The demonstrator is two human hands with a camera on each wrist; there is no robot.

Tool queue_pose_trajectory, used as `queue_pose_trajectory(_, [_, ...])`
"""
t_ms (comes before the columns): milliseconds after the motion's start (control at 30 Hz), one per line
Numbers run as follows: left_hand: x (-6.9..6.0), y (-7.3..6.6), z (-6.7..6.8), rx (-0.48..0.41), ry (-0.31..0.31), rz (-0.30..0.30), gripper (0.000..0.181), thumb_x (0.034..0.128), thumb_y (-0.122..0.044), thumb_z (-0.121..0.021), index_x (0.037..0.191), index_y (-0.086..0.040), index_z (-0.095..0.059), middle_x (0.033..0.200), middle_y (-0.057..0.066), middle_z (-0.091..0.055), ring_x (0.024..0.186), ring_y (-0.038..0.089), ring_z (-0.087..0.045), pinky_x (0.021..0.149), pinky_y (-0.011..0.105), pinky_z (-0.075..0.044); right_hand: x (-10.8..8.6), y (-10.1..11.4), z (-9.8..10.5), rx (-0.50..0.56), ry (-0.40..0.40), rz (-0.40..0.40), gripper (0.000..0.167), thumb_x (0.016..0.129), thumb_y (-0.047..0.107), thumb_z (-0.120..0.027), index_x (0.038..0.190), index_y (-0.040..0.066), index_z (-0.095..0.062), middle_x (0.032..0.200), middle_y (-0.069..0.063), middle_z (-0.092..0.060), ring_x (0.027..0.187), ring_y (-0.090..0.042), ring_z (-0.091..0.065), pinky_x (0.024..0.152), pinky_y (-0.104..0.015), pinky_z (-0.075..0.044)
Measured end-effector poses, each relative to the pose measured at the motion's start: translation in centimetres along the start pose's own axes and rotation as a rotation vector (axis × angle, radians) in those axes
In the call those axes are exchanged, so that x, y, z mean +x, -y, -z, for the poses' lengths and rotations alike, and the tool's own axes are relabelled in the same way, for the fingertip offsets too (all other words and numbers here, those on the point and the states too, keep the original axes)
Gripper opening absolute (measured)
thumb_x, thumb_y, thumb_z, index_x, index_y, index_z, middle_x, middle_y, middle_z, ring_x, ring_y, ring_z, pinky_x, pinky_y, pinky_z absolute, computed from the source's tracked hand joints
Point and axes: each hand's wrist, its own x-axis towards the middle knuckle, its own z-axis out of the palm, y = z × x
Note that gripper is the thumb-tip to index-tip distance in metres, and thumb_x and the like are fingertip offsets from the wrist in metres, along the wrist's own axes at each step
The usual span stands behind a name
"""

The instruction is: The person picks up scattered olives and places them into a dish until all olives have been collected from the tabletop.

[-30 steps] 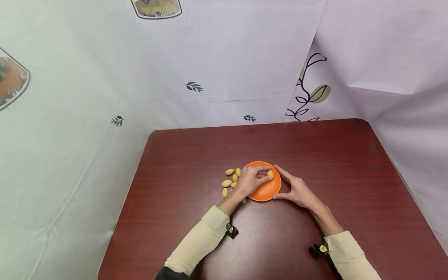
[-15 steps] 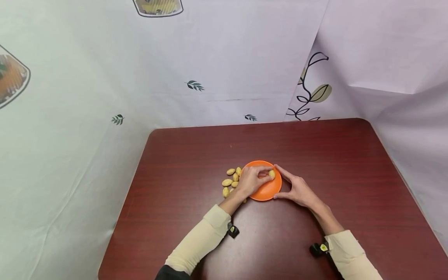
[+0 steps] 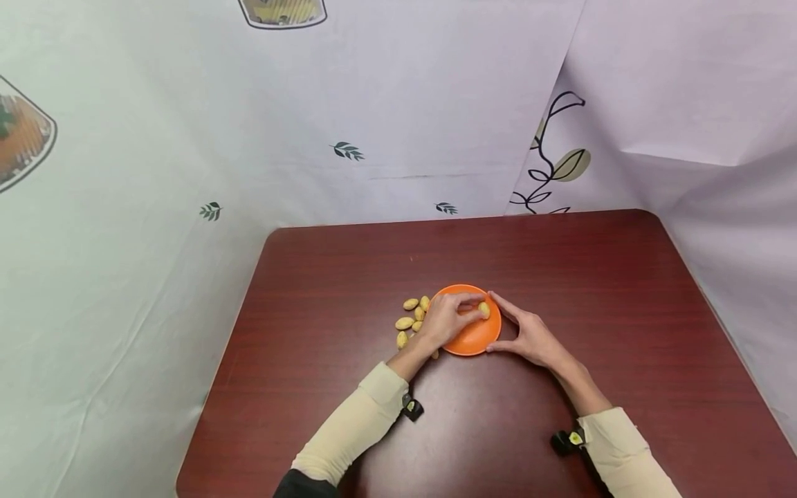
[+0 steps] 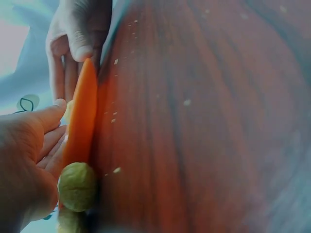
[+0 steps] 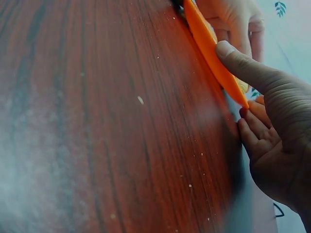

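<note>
Orange plate (image 3: pixel 468 342), yellowish nut (image 3: pixel 484 309) within its rim.
Left hand (image 3: pixel 445 319) pinches the nut, contact with plate unclear; right hand (image 3: pixel 533 337) grips the plate, thumb and fingers spread. Loose nuts (image 3: pixel 404 323) lie on table (image 3: pixel 324 290), just left of plate.

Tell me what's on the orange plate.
Over the orange plate, the left hand pinches one nut; whether it touches the surface isn't clear. The near part shows bare. That hand covers much of the left and middle, so anything beneath cannot be seen.
</note>
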Motion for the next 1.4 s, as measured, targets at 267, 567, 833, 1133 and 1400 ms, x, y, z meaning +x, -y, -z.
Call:
queue_pose_trajectory(267, [-0.2,0.4,2.9,-0.027,-0.040,-0.021,0.040,0.0944,-0.028,-0.083,0.132,-0.016,-0.077,0.122,-0.001,-0.078,0.107,0.012,-0.075,0.086,0.024,-0.059,0.0,0.1,0.1,0.028,0.009,-0.018,0.109,0.077,0.029,-0.098,0.166,0.009,-0.038,0.163,-0.016,-0.046,0.145,-0.041,-0.048,0.115,-0.062,-0.040])
queue_pose_trajectory(567, [-1.7,2.7,7.0,-0.071,-0.013,-0.060,0.047,0.0942,-0.017,-0.084,0.139,-0.010,-0.072,0.111,0.011,-0.080,0.050,0.008,-0.032,0.054,0.025,-0.035,-0.1,0.1,-0.1,0.037,0.019,-0.034,0.110,0.079,0.034,-0.097,0.167,0.011,-0.035,0.165,-0.015,-0.044,0.148,-0.043,-0.045,0.116,-0.065,-0.038])
queue_pose_trajectory(833, [-4.2,5.4,10.0,-0.193,0.007,-0.052,0.043,0.0961,-0.006,-0.079,0.138,-0.006,-0.072,0.133,0.011,-0.073,0.113,0.030,-0.075,0.092,0.041,-0.061,-0.1,0.1,0.1,0.028,0.011,-0.040,0.110,0.078,0.034,-0.098,0.167,0.012,-0.036,0.164,-0.016,-0.044,0.147,-0.043,-0.045,0.116,-0.064,-0.039])
queue_pose_trajectory(1133, [-7.2,8.1,11.2,-0.232,0.079,0.003,0.033,0.0978,-0.009,-0.078,0.131,-0.004,-0.075,0.126,0.009,-0.076,0.112,0.022,-0.075,0.092,0.032,-0.061,-0.1,0.0,-0.1,0.023,0.013,-0.037,0.111,0.079,0.037,-0.097,0.167,0.013,-0.035,0.165,-0.016,-0.044,0.147,-0.043,-0.045,0.116,-0.064,-0.038])
queue_pose_trajectory(1400, [-8.6,9.0,11.0,-0.253,0.095,0.053,0.033,0.0963,-0.008,-0.079,0.129,-0.007,-0.077,0.127,0.005,-0.076,0.110,0.021,-0.076,0.090,0.030,-0.061,-0.1,0.1,-0.2,0.023,0.008,-0.037,0.111,0.078,0.036,-0.097,0.167,0.013,-0.036,0.165,-0.016,-0.044,0.147,-0.043,-0.045,0.116,-0.065,-0.038])
